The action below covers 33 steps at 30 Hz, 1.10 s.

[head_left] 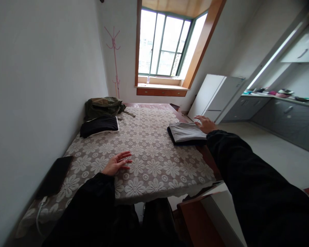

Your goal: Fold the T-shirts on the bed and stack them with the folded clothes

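My left hand (117,163) hovers over or rests on the lace tablecloth (154,151), its fingers apart and nothing in them. Out to the right, my right hand (205,124) is at the right end of a small stack of folded cloth, fingers spread. The stack has a light grey folded garment (184,132) on top and dark folded fabric (187,142) beneath. Whether my right fingers touch the grey cloth cannot be made out. A black folded garment (99,127) with a white edge lies on the far left of the table.
An olive-green backpack (103,106) lies against the left wall. Near the left edge is a black tablet-like device (55,175) with a white cable (40,209) plugged in. A wooden chair (195,219) stands at the front right. Beyond are a white fridge (208,96) and a pink coat rack (115,58).
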Available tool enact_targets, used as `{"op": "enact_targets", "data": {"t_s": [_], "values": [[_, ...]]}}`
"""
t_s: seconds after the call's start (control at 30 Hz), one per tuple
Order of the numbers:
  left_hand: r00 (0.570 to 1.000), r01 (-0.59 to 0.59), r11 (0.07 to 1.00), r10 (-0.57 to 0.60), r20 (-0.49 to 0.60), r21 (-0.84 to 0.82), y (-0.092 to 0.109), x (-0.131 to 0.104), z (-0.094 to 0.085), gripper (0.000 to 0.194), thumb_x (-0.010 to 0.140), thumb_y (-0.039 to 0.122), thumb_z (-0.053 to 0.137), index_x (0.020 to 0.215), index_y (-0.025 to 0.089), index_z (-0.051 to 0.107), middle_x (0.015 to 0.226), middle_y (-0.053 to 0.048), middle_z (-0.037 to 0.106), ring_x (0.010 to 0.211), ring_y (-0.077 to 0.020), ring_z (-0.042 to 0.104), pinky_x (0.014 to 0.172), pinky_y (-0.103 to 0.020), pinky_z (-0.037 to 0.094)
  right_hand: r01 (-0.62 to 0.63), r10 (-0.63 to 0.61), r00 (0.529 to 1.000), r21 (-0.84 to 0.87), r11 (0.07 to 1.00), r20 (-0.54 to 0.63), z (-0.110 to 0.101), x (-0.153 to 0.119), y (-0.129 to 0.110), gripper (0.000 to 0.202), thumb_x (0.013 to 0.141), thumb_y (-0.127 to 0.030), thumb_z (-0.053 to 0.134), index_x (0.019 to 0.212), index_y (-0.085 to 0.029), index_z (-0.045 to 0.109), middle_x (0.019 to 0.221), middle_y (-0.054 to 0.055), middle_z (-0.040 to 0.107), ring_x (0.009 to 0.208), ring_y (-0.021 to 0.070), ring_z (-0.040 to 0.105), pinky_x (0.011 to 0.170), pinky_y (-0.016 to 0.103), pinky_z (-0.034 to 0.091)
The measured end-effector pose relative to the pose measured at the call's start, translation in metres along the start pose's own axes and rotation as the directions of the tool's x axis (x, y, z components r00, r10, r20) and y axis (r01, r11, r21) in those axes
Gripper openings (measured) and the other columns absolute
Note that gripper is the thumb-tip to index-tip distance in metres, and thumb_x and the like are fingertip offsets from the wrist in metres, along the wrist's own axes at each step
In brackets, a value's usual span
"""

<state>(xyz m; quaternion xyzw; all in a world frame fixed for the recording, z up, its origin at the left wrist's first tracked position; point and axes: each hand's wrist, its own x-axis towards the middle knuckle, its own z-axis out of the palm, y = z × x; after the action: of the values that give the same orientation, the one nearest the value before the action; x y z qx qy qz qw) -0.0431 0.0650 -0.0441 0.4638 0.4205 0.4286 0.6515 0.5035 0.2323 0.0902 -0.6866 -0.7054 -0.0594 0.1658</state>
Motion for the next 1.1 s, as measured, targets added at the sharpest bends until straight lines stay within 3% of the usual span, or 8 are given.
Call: {"op": "enact_targets", "data": {"t_s": [0.1, 0.27, 0.37, 0.6, 0.77, 0.9, 1.0, 1.1], "values": [[1.000, -0.003, 1.000, 0.003, -0.008, 0.006, 0.000, 0.000, 0.000, 0.062, 0.078, 0.036, 0.088, 0.134, 0.022, 0.065, 0.148, -0.018, 0.061, 0.118, -0.0313, 0.071, 0.086, -0.039, 0.066, 0.006, -0.004, 0.997, -0.029, 1.000, 0.074, 0.017, 0.006, -0.020, 0.055, 0.103, -0.045, 0.036, 0.155, -0.031, 0.046, 0.167, 0.004, 0.041, 0.152, 0.0305, 0.036, 0.126, 0.051, 0.030], [1.000, 0.000, 1.000, 0.000, -0.021, 0.014, -0.001, -0.001, 0.000, 0.062, 0.080, 0.038, 0.087, 0.135, 0.022, 0.064, 0.148, -0.017, 0.061, 0.118, -0.0303, 0.071, 0.085, -0.037, 0.066, -0.073, 0.091, 0.973, -0.092, 0.993, 0.210, 0.069, -0.003, -0.047, 0.074, 0.098, -0.068, 0.028, 0.165, -0.035, 0.028, 0.174, 0.004, 0.026, 0.157, 0.0431, 0.020, 0.123, 0.073, 0.015], [0.999, 0.003, 1.000, -0.003, -0.035, 0.009, 0.000, -0.001, 0.001, 0.060, 0.081, 0.037, 0.086, 0.135, 0.023, 0.064, 0.147, -0.017, 0.061, 0.117, -0.0299, 0.071, 0.085, -0.037, 0.066, -0.092, 0.140, 0.941, -0.163, 0.982, 0.308, 0.092, -0.011, -0.051, 0.083, 0.096, -0.075, 0.024, 0.167, -0.032, 0.025, 0.176, 0.007, 0.018, 0.159, 0.0461, 0.010, 0.123, 0.075, 0.003], [0.999, 0.003, 1.000, -0.004, -0.040, -0.028, 0.000, -0.001, 0.002, 0.057, 0.081, 0.031, 0.086, 0.133, 0.021, 0.066, 0.145, -0.017, 0.062, 0.115, -0.0289, 0.071, 0.083, -0.037, 0.065, -0.113, 0.144, 0.934, -0.112, 0.987, 0.327, 0.089, -0.009, -0.053, 0.078, 0.100, -0.067, 0.038, 0.166, -0.026, 0.029, 0.175, 0.013, 0.018, 0.159, 0.0444, 0.009, 0.125, 0.069, 0.000], [0.997, 0.028, 0.995, -0.035, -0.063, -0.099, 0.003, 0.002, 0.002, 0.053, 0.080, 0.028, 0.087, 0.129, 0.020, 0.067, 0.143, -0.018, 0.063, 0.113, -0.0285, 0.072, 0.085, -0.038, 0.065, -0.135, 0.170, 0.897, -0.113, 0.984, 0.407, 0.086, -0.014, -0.093, 0.084, 0.104, -0.064, 0.028, 0.164, -0.005, 0.029, 0.167, 0.032, 0.026, 0.155, 0.0487, 0.024, 0.120, 0.073, 0.015], [0.997, 0.034, 0.991, -0.043, -0.065, -0.133, 0.002, 0.001, 0.002, 0.052, 0.080, 0.028, 0.086, 0.127, 0.020, 0.068, 0.145, -0.018, 0.062, 0.119, -0.0296, 0.070, 0.092, -0.040, 0.062, 0.070, -0.065, 0.882, 0.006, 0.998, 0.467, 0.104, -0.036, -0.156, 0.083, 0.096, -0.074, 0.039, 0.166, -0.029, 0.030, 0.175, 0.014, 0.017, 0.160, 0.0419, 0.013, 0.123, 0.069, 0.009], [0.999, 0.009, 0.991, -0.014, -0.031, -0.135, 0.002, 0.000, -0.002, 0.053, 0.082, 0.033, 0.085, 0.129, 0.022, 0.065, 0.149, -0.017, 0.059, 0.126, -0.0297, 0.066, 0.099, -0.042, 0.059, 0.274, -0.309, 0.824, 0.144, 0.951, 0.474, 0.125, -0.058, -0.209, 0.076, 0.099, -0.071, 0.037, 0.165, -0.035, 0.030, 0.175, 0.008, 0.021, 0.161, 0.0363, 0.011, 0.125, 0.065, 0.005], [0.997, 0.022, 0.987, -0.034, 0.072, 0.158, 0.012, 0.010, -0.013, 0.051, 0.088, 0.044, 0.077, 0.131, 0.020, 0.064, 0.142, -0.019, 0.064, 0.124, -0.0295, 0.068, 0.100, -0.045, 0.058, 0.335, -0.398, 0.796, 0.215, 0.917, 0.457, 0.146, -0.073, -0.246, 0.071, 0.102, -0.067, 0.032, 0.164, -0.032, 0.034, 0.173, 0.009, 0.026, 0.160, 0.0353, 0.016, 0.125, 0.064, 0.009]]}}
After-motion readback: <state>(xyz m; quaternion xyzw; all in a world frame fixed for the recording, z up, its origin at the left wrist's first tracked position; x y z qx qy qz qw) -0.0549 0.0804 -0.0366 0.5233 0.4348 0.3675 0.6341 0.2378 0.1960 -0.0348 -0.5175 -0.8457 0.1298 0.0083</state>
